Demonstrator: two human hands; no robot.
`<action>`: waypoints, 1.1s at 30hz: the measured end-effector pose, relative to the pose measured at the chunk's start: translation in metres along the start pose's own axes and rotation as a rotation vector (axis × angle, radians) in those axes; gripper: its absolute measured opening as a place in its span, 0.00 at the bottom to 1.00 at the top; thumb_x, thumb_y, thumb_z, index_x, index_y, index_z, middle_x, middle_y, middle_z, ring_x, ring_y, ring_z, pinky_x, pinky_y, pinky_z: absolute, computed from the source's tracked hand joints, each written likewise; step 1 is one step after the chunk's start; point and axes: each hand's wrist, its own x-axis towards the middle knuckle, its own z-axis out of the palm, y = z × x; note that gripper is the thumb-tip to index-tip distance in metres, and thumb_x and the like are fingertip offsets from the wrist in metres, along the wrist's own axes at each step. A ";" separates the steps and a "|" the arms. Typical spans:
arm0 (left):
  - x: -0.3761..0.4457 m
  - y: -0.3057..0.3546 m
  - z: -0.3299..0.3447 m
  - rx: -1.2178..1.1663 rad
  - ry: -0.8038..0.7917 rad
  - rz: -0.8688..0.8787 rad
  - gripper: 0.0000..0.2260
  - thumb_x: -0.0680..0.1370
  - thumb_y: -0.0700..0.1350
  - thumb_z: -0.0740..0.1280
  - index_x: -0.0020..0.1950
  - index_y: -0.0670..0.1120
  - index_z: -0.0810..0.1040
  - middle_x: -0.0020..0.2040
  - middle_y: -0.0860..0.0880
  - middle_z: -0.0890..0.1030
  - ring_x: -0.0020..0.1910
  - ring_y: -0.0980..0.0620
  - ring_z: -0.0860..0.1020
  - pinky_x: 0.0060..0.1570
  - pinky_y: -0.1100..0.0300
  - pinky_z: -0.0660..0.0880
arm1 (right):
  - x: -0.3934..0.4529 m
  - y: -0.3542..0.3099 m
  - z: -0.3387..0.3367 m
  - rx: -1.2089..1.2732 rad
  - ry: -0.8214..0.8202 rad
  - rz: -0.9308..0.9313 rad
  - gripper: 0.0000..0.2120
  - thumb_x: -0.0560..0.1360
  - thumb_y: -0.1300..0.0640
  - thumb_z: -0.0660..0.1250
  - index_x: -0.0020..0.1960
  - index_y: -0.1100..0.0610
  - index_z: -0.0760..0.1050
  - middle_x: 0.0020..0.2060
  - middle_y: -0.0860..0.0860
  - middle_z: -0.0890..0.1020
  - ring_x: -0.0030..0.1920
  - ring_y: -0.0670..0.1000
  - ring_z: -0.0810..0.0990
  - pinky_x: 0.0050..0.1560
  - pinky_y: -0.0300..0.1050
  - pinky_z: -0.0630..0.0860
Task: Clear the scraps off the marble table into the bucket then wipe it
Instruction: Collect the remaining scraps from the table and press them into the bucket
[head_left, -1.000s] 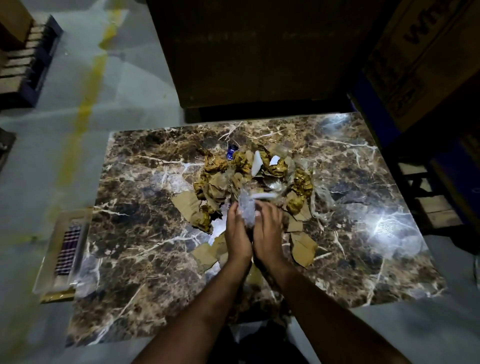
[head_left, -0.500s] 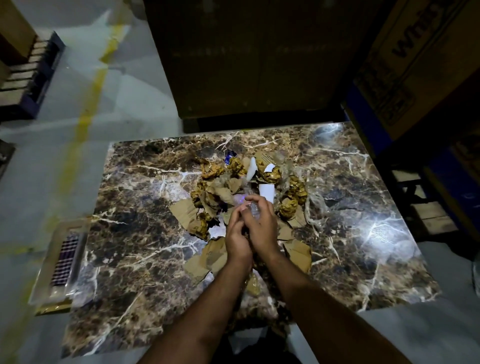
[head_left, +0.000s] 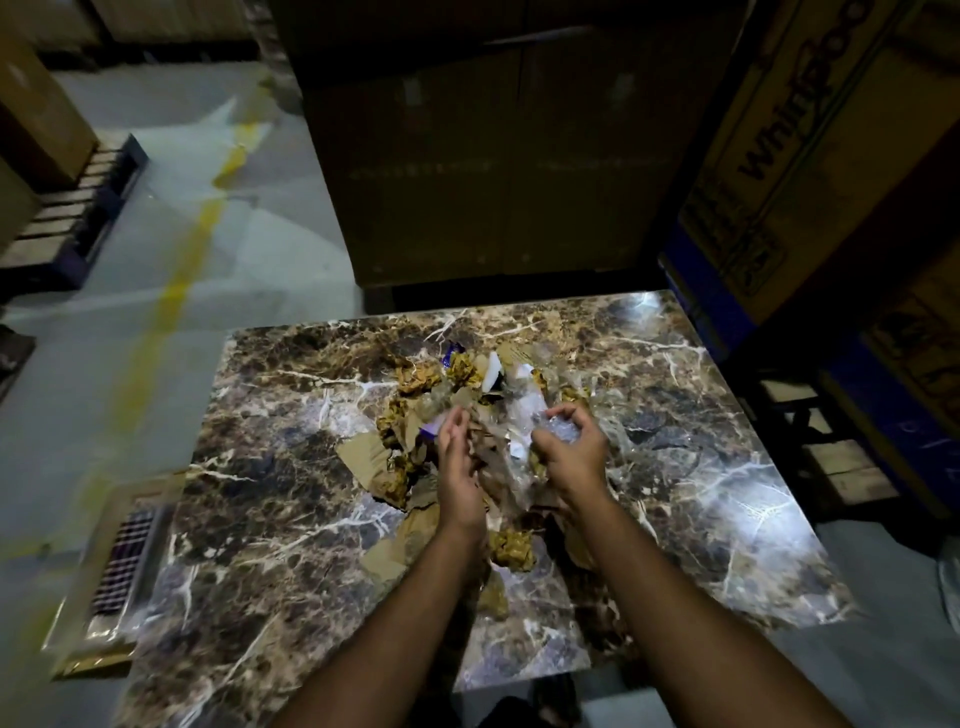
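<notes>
Cardboard boxes (head_left: 810, 156) behind table (head_left: 291, 467) | right hand (head_left: 571, 452) grips plastic (head_left: 563, 430) | left hand (head_left: 457, 467) relaxed

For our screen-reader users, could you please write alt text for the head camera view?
A person's right hand grips crumpled clear plastic above a pile of brown paper scraps on a marble table, while the left hand hovers open beside it. Cardboard boxes stand behind.

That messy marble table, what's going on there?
A person is clearing a heap of crumpled brown paper and clear plastic scraps off the dark, white-veined marble table. The right hand has a grip on a wad of crinkled clear plastic, while the left hand hovers open beside it over the heap. Most scraps lie on the table, and no bucket is in view.
</notes>
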 end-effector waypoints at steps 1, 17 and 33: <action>0.002 0.000 -0.006 0.000 0.034 -0.008 0.23 0.80 0.61 0.55 0.72 0.55 0.69 0.73 0.51 0.72 0.68 0.52 0.73 0.66 0.49 0.69 | 0.001 -0.007 -0.005 0.027 -0.006 0.008 0.13 0.73 0.72 0.70 0.45 0.54 0.77 0.45 0.53 0.81 0.37 0.52 0.76 0.29 0.37 0.72; -0.027 0.031 0.028 -0.215 -0.010 -0.149 0.33 0.67 0.77 0.64 0.68 0.64 0.75 0.74 0.51 0.71 0.72 0.43 0.70 0.67 0.32 0.67 | -0.036 -0.034 0.010 0.341 -0.013 0.059 0.15 0.76 0.69 0.70 0.41 0.49 0.78 0.51 0.52 0.84 0.43 0.51 0.78 0.42 0.43 0.75; -0.020 0.032 0.033 -0.032 0.013 0.015 0.13 0.81 0.42 0.60 0.65 0.46 0.75 0.63 0.44 0.79 0.58 0.46 0.80 0.58 0.52 0.78 | -0.065 -0.027 0.027 -0.012 -0.028 -0.219 0.10 0.77 0.45 0.58 0.58 0.40 0.67 0.62 0.52 0.72 0.60 0.54 0.74 0.48 0.46 0.71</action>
